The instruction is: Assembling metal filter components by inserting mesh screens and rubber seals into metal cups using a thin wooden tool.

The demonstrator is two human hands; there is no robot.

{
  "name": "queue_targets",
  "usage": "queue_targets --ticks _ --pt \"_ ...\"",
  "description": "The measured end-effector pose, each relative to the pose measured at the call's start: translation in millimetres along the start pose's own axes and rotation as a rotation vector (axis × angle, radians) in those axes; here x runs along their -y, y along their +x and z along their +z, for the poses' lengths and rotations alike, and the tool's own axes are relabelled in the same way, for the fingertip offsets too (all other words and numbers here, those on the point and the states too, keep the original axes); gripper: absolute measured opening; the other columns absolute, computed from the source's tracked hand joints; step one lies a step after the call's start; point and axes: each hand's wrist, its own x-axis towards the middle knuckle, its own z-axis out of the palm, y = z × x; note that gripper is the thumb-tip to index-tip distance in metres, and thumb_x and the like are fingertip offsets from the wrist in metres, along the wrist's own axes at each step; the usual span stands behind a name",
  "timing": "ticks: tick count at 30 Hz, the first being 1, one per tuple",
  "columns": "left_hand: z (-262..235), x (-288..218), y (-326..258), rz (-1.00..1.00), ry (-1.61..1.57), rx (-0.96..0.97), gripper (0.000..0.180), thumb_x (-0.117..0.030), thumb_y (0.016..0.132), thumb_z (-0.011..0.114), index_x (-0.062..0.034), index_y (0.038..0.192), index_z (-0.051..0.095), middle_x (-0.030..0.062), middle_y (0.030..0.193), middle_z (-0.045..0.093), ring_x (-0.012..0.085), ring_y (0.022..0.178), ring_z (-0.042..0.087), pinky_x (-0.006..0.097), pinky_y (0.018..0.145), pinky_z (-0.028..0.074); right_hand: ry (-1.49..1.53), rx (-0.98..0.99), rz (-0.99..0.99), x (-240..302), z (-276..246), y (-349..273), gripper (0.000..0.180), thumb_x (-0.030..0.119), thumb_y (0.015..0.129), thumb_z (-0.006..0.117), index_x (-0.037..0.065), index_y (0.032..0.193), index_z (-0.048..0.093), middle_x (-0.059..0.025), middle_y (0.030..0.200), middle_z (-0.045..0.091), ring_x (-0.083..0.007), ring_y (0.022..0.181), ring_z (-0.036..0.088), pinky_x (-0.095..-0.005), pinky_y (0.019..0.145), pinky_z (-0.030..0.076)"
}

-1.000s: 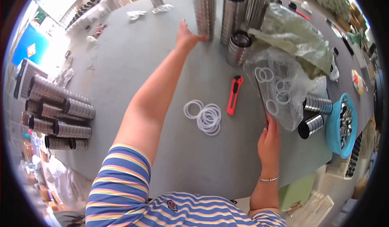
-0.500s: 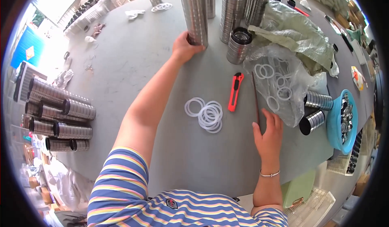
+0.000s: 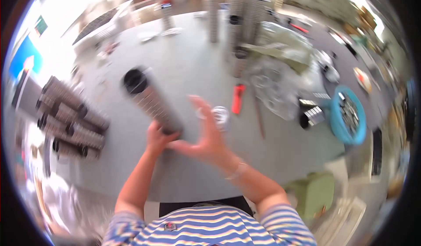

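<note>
My left hand is wrapped round the lower end of a tall stack of silver metal rings. The column stands tilted in view, and its dark top opening faces up. My right hand is spread with its thumb reaching toward the stack's base; the fingers appear to hold nothing. Beyond it lie clear white rings, partly hidden by that hand. A red and black utility knife rests to the right of the rings. Motion blurs the picture.
Several ring stacks lie at the left. More columns stand at the far side. To the right are a thin brown rod, a clear plastic bag, short dark-ended cylinders and a blue basket of metal parts.
My left hand has come from the far side of the table toward me with a ring stack. My right hand has moved left from beside the rod to the stack.
</note>
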Motion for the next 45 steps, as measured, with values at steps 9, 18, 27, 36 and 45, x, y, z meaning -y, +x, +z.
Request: queue_targets --ticks 9,18,27,36,45 --pt "71.8 -15.4 -113.6 -0.228 -0.287 0.384 0.091 -0.046 0.093 0.077 -0.0053 0.164 0.037 0.0163 0.167 0.041 0.0273 0.149 0.046 0.045 0.118 0.045 0.192 -0.081 -0.409 103.9 30.3 4.7 0.063 0.02 0.079 0.084 0.007 0.135 0.061 -0.0199 0.141 0.059 -0.0434 0.117 0.064 -0.0508 0.098 0.055" --pt "15.6 -27.2 -188.5 -0.292 0.28 0.499 0.097 -0.038 0.082 0.09 -0.0024 0.16 0.044 0.0164 0.162 0.047 0.0287 0.147 0.048 0.044 0.12 0.04 0.184 -0.078 -0.41 103.7 -5.8 -27.8 0.085 0.03 0.081 0.088 0.006 0.154 0.053 -0.0232 0.156 0.051 -0.0418 0.131 0.061 -0.0526 0.109 0.05" --pt "34.0 -30.7 -189.8 0.05 0.385 0.282 0.085 -0.027 0.074 0.097 0.0013 0.145 0.058 0.0193 0.141 0.065 0.0322 0.133 0.06 0.045 0.114 0.044 -0.854 -0.659 0.017 -19.6 -321.8 -30.3 0.05 0.025 0.089 0.084 0.006 0.131 0.064 -0.0139 0.132 0.068 -0.0284 0.124 0.065 -0.0408 0.107 0.051" --pt "4.0 59.0 -231.5 -0.019 0.326 0.162 0.044 -0.018 0.1 0.063 0.0028 0.138 0.064 0.0196 0.142 0.065 0.0365 0.129 0.06 0.046 0.116 0.04 -1.632 -0.177 0.731 -70.1 -476.9 -192.1 0.028 0.018 0.087 0.08 0.009 0.112 0.071 -0.0111 0.109 0.074 -0.0342 0.107 0.071 -0.0514 0.09 0.052" --pt "20.1 3.4 -211.5 0.19 0.683 0.172 0.054 -0.029 0.117 0.027 0.0039 0.146 0.059 0.0261 0.156 0.054 0.0478 0.142 0.044 0.054 0.12 0.028 -1.423 -0.176 0.463 -12.6 -350.7 -192.1 0.021 0.015 0.085 0.079 0.008 0.102 0.07 -0.01 0.098 0.071 -0.0343 0.099 0.068 -0.0505 0.086 0.05"
